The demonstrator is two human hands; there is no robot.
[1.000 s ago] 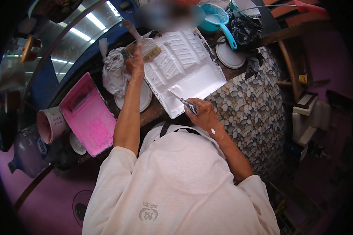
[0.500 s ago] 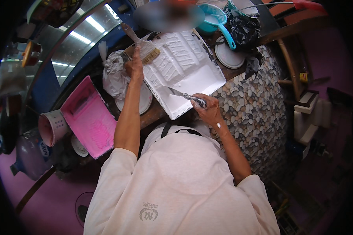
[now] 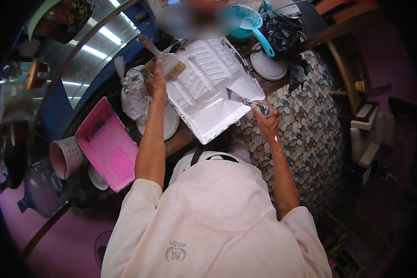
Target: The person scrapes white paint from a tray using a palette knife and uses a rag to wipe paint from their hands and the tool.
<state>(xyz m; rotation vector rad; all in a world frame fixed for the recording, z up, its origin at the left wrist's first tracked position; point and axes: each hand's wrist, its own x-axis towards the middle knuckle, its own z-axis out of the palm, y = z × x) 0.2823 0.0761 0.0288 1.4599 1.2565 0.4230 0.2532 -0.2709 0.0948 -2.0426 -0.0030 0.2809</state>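
The hands are apart, one at each side of a white ribbed tray (image 3: 208,134), which lies in front of and between them on a dark worktop (image 3: 178,140). The left hand (image 3: 157,87) is closed on a broad paintbrush (image 3: 172,65) at the tray's left edge, its thumb along the brush and the bristles pointing in over the ribs. This grip probably keeps the brush out of the way while steadying that side; whether the fingers also grip the tray's underside, I cannot tell.

The right hand (image 3: 266,118) is clamped on the handle of a scraper (image 3: 235,96), its blade reaching left over the smooth, deep end of the tray. Holding it by the handle likely leaves the flat blade free to work across the white-coated surface; whether the blade touches it is unclear.

A crumpled white bag (image 3: 133,88) sits just left of the left hand, and a pink tray (image 3: 109,148) lies farther left, beyond the forearm. Ahead of the right hand are a round lid (image 3: 268,65) and a turquoise dipper (image 3: 263,44), apparently set aside within reach.
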